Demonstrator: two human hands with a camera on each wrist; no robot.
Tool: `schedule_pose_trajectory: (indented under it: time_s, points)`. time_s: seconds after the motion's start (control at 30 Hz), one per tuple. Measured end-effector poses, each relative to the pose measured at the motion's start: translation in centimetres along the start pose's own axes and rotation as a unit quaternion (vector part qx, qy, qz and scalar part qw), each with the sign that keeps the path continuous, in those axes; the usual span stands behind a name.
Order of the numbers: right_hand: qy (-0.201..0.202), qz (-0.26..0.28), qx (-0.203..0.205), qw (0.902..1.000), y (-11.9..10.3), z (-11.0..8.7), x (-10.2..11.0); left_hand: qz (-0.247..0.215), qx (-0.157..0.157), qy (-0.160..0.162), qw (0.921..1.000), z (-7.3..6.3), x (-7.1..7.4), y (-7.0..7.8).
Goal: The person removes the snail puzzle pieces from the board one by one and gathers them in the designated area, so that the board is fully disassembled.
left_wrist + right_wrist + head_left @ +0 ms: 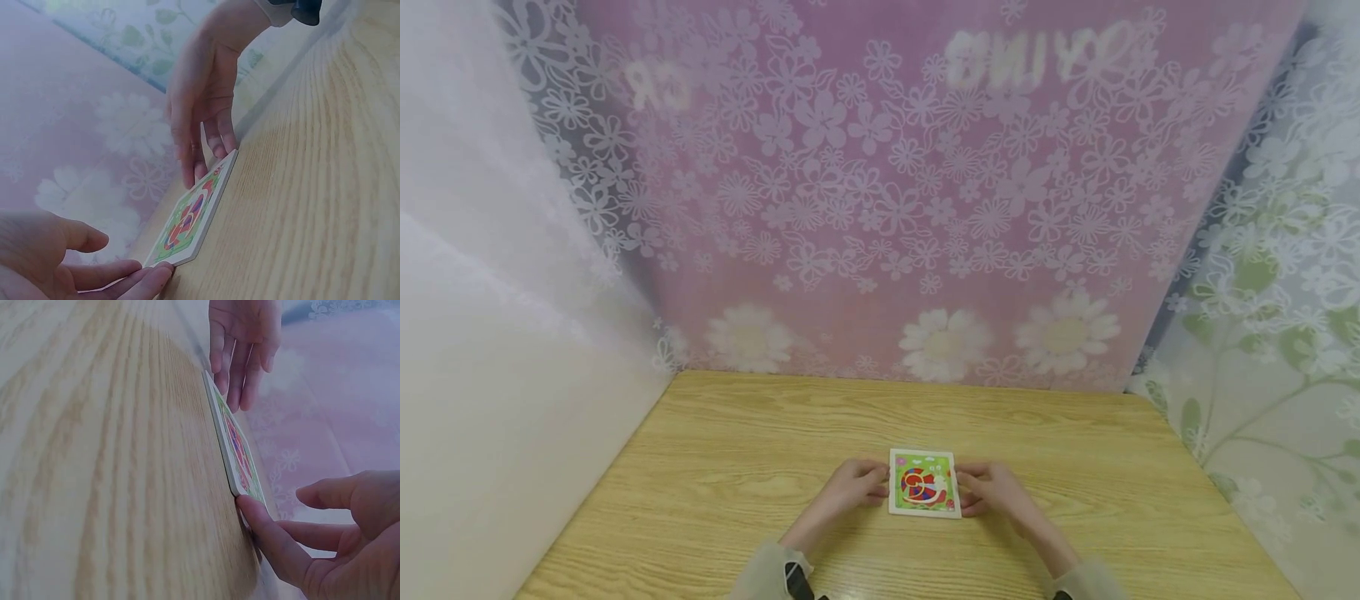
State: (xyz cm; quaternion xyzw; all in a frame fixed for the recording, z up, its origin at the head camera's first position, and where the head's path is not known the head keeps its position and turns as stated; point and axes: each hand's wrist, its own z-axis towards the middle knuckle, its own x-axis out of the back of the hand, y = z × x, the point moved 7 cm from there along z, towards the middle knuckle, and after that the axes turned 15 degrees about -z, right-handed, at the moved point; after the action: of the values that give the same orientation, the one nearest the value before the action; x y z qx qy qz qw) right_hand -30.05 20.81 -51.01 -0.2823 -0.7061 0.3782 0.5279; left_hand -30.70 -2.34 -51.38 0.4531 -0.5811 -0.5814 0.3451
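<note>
A square puzzle board with a white rim and a red and blue snail on green lies flat on the table. On its left side, my left hand touches the edge with its fingertips. Opposite, the fingers of my right hand rest against the right edge. In the left wrist view the thumb of the left hand stands apart from the board. The right wrist view likewise has the thumb of the right hand raised off the board. Neither hand's fingers curl round it.
The wooden table extends around the board. A pink flowered curtain hangs behind the far edge. A white sheet flanks the left side, and a leaf-patterned curtain flanks the right.
</note>
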Motion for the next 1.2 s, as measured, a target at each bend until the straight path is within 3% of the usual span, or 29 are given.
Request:
schedule_pose_trajectory:
  time_s: [0.3,0.83,1.2]
  points:
    - [-0.011,0.002,0.002,0.9999,-0.1,-0.9,-0.5,0.004,0.008,-0.01,0.9999,-1.1,0.0,0.0]
    - [-0.021,-0.002,0.014,0.9997,0.0,-1.6,-0.9,-0.009,0.026,-0.009,0.9996,-1.9,-0.1,-0.3]
    - [-0.015,0.004,0.0,0.9999,-0.2,-2.1,-1.0,0.001,0.02,-0.015,0.9997,-2.2,0.1,-0.2]
